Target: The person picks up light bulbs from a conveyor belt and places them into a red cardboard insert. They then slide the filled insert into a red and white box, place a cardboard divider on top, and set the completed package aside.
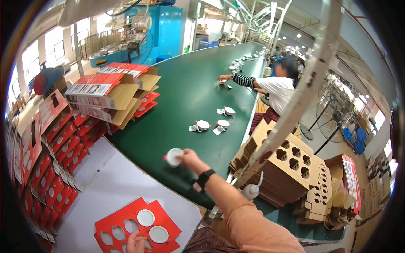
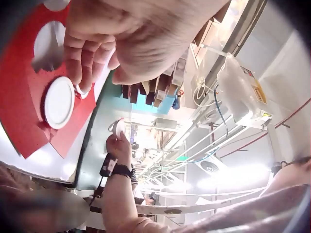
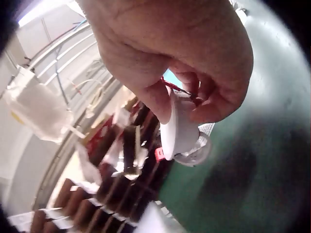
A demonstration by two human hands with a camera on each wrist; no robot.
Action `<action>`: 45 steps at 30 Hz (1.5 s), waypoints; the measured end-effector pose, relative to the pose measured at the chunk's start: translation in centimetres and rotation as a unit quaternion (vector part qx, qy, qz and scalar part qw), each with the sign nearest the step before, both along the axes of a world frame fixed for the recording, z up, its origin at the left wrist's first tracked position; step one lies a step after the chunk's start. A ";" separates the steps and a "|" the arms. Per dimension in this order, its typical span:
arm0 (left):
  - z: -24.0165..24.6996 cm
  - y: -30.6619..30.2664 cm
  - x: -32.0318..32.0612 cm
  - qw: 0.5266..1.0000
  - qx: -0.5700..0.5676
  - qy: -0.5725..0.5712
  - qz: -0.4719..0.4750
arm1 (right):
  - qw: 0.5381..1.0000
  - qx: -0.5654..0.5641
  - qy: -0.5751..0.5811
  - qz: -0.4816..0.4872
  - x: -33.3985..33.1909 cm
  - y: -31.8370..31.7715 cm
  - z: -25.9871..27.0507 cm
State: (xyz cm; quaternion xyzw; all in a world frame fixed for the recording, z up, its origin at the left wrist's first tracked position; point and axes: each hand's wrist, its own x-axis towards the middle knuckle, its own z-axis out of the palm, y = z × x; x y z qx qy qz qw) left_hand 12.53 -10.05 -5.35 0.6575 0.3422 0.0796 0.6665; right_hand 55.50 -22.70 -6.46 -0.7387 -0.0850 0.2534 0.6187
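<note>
My right hand [image 1: 190, 160] pinches a white round piece with red tabs [image 1: 173, 157] between thumb and fingers, above the near end of the green conveyor belt [image 1: 168, 105]. Seen from the right wrist, the white piece [image 3: 176, 131] is tilted on edge, with a clear loop and a printed slip beside it. At the bottom, my left hand [image 1: 137, 243], fingers loosely bent and holding nothing, hovers over a red card with round holes [image 1: 163, 216]. Two white discs sit in its holes, one of them a white disc [image 2: 59, 103] close to my fingertips in the left wrist view.
Several more white pieces [image 1: 203, 125] lie along the belt, where another person [image 1: 276, 90] reaches in from the right. Red printed cartons [image 1: 99, 90] and stacked red cards [image 1: 63, 143] line the left. Cardboard inserts [image 1: 287, 168], a white bottle [image 1: 250, 192] and a metal post [image 1: 291, 92] stand right.
</note>
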 end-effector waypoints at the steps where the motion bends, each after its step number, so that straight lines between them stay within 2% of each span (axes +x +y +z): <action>1: 1.5 -0.7 1.3 0.999 -0.020 -0.026 0.022 | 0.999 0.035 0.009 0.027 -3.1 0.0 1.3; 2: 1.9 -1.4 2.5 0.999 -0.016 -0.030 0.019 | 0.996 0.070 0.019 0.055 -6.3 -0.1 2.4; 4: 1.9 -3.1 5.1 0.988 0.004 -0.139 0.061 | 0.985 0.122 -0.025 0.119 -12.5 -0.6 3.2; 5: 2.7 -4.2 5.9 0.988 0.005 -0.142 0.055 | 0.979 0.130 -0.066 0.145 -15.3 -1.3 4.0; 7: 4.0 -6.0 6.9 0.974 -0.006 -0.220 0.052 | 0.963 0.152 -0.141 0.171 -20.4 -2.5 4.9; 8: 4.2 -6.3 6.8 0.974 -0.005 -0.223 0.046 | 0.956 0.165 -0.172 0.172 -22.7 -3.1 5.2; 10: 4.7 -6.5 6.2 0.980 -0.048 -0.191 -0.004 | 0.958 0.190 -0.141 0.165 -26.1 -4.6 6.3; 12: 3.0 -5.9 5.0 0.979 -0.054 -0.195 -0.024 | 0.955 0.161 -0.182 0.169 -27.7 -5.9 6.1; 14: 1.4 -5.3 3.8 0.976 -0.059 -0.211 -0.017 | 0.940 0.087 -0.238 0.227 -28.5 -7.1 6.9; 15: 1.7 -5.1 3.3 0.978 -0.064 -0.196 -0.044 | 0.940 0.089 -0.241 0.226 -28.7 -7.5 7.0; 18: 2.6 -5.5 1.9 0.977 -0.043 -0.206 -0.044 | 0.929 0.115 -0.216 0.277 -28.9 -8.0 7.5; 19: 3.1 -5.4 1.6 0.975 -0.009 -0.212 -0.066 | 0.935 0.137 -0.147 0.293 -28.5 -8.2 8.0; 20: 5.6 -6.2 1.2 0.979 -0.006 -0.187 -0.085 | 0.935 0.159 -0.071 0.310 -28.4 -8.2 8.5; 21: 5.9 -6.3 1.2 0.972 0.031 -0.206 -0.113 | 0.922 0.140 -0.152 0.326 -28.0 -8.0 8.2; 22: 5.6 -6.2 0.8 0.965 0.068 -0.214 -0.133 | 0.925 0.167 -0.075 0.334 -27.8 -8.0 7.7; 23: 6.7 -6.7 0.4 0.969 0.050 -0.197 -0.139 | 0.921 0.156 -0.047 0.354 -27.5 -8.1 7.8; 25: 6.8 -6.7 -0.1 0.966 0.045 -0.194 -0.164 | 0.927 0.178 -0.037 0.327 -27.7 -8.4 8.6; 26: 7.5 -7.2 -0.3 0.971 -0.007 -0.189 -0.147 | 0.929 0.159 -0.033 0.332 -27.6 -8.6 9.2; 30: 8.4 -7.5 -0.7 0.955 -0.006 -0.223 -0.195 | 0.921 0.193 0.034 0.336 -27.9 -9.5 11.1; 33: 8.6 -7.7 -0.8 0.953 0.017 -0.243 -0.181 | 0.921 0.222 0.040 0.318 -28.3 -9.7 12.2; 36: 9.0 -7.6 -0.7 0.954 0.077 -0.215 -0.193 | 0.924 0.211 -0.013 0.320 -28.3 -9.9 12.8; 38: 9.7 -7.8 -0.7 0.951 0.105 -0.200 -0.212 | 0.893 0.135 -0.192 0.385 -27.8 -10.0 13.1; 40: 9.8 -7.9 -0.5 0.946 0.132 -0.184 -0.230 | 0.892 0.113 -0.198 0.391 -27.4 -10.1 13.3; 44: 9.3 -8.1 -0.5 0.948 0.081 -0.191 -0.242 | 0.878 0.102 -0.189 0.428 -27.0 -10.0 12.9; 45: 9.3 -8.1 -0.5 0.945 0.065 -0.209 -0.244 | 0.880 0.113 -0.148 0.437 -26.9 -9.9 12.0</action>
